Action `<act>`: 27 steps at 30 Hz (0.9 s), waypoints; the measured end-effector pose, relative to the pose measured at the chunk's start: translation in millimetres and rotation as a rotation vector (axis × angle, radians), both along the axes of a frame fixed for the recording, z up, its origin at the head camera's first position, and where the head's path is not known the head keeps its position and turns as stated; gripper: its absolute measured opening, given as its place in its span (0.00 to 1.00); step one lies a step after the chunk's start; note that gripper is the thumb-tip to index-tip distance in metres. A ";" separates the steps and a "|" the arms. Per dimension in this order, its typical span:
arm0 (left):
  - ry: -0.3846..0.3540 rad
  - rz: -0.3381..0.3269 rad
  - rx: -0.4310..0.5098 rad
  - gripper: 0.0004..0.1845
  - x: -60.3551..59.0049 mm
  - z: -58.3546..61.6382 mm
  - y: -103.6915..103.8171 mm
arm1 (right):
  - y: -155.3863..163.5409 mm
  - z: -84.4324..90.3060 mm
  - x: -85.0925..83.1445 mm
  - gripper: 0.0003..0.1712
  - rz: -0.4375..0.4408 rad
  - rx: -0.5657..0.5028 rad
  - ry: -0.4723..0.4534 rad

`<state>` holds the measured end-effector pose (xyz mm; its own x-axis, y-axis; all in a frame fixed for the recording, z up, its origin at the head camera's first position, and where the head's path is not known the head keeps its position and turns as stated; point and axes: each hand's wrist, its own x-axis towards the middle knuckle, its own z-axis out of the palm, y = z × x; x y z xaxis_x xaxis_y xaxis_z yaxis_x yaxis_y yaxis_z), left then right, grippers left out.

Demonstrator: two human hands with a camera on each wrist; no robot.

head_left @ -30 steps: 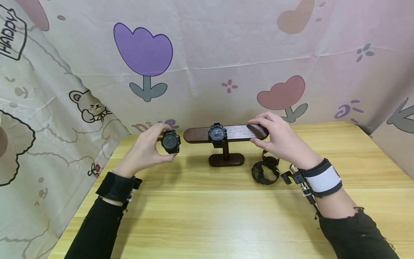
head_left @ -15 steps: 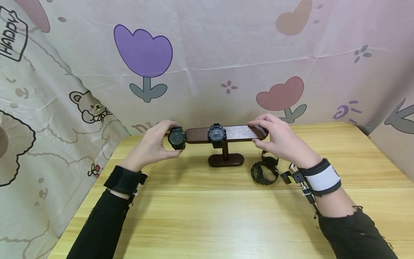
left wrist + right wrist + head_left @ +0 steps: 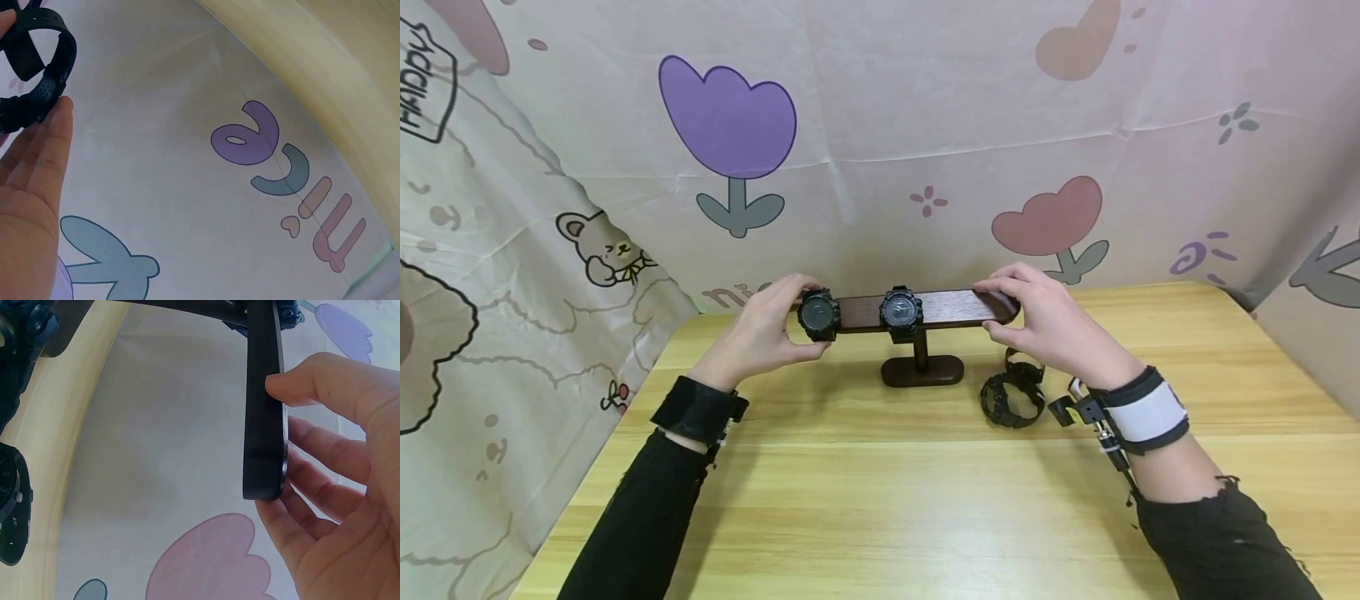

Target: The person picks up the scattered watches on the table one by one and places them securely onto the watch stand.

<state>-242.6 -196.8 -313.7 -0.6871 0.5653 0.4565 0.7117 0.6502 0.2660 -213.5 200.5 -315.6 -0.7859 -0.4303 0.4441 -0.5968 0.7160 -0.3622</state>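
My left hand [image 3: 763, 335] grips a black watch [image 3: 818, 315] between fingers and thumb, at the left end of a dark wooden watch stand [image 3: 958, 307]. Its strap loop [image 3: 67, 50] shows in the left wrist view; whether the loop is around the bar's end I cannot tell. A second black watch [image 3: 901, 310] sits around the bar, left of its middle. My right hand [image 3: 1051, 323] holds the bar's right end, thumb on the near side and fingers behind, as the bar [image 3: 264, 437] in the right wrist view also shows.
Two more black watches lie on the wooden table [image 3: 880, 500] below my right hand, a nearer watch [image 3: 1011, 400] and a watch behind it [image 3: 1025, 367]. The stand's oval base [image 3: 922, 372] rests on the tabletop. A printed cloth [image 3: 865, 100] hangs behind the table.
My left hand has moved right with its watch, from beside the stand to the bar's left end, which the watch now covers. The right hand keeps its place on the bar.
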 end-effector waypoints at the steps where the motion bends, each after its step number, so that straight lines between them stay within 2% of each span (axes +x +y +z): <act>1: 0.004 -0.004 -0.002 0.38 -0.6 0.0 0.6 | -0.1 0.1 0.0 0.27 -0.001 0.001 0.000; 17: 0.010 -0.067 -0.025 0.39 -9.8 -0.9 21.0 | 1.6 -0.2 0.3 0.26 -0.002 -0.002 0.011; 27: 0.001 -0.105 -0.012 0.40 -12.2 -5.5 30.0 | 0.4 -1.1 -1.2 0.26 0.001 -0.003 0.013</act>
<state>-254.8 -166.8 -319.2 -0.6234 0.6396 0.4498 0.7763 0.5752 0.2581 -214.7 200.8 -316.6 -0.7798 -0.4292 0.4557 -0.6018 0.7144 -0.3570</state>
